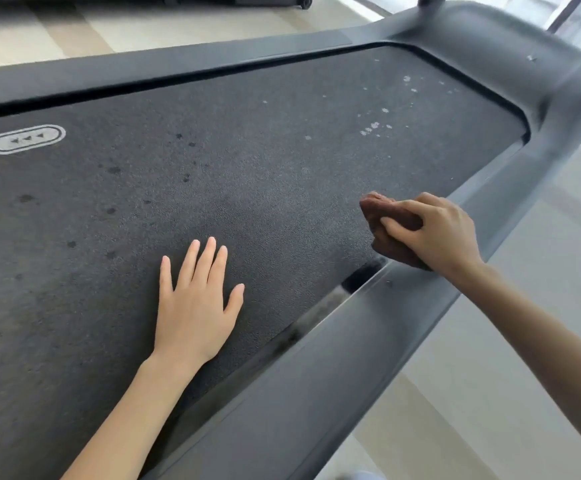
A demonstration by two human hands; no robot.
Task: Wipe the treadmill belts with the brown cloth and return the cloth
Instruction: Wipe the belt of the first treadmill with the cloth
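Your left hand (195,306) lies flat, fingers straight, on the dark grey textured treadmill belt (247,150). At two o'clock from it, your right hand (434,233) grips the crumpled brown cloth (391,220) at the belt's edge.

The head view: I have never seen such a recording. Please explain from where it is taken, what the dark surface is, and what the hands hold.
The camera sits on a person's head and looks down at that person's hands. The dark surface is a treadmill belt, framed by a grey side rail. The left hand lies flat on the belt, fingers straight, holding nothing. The right hand grips a bunched brown cloth at the belt's right edge. On the belt are dark spots, pale specks and a white arrow mark.
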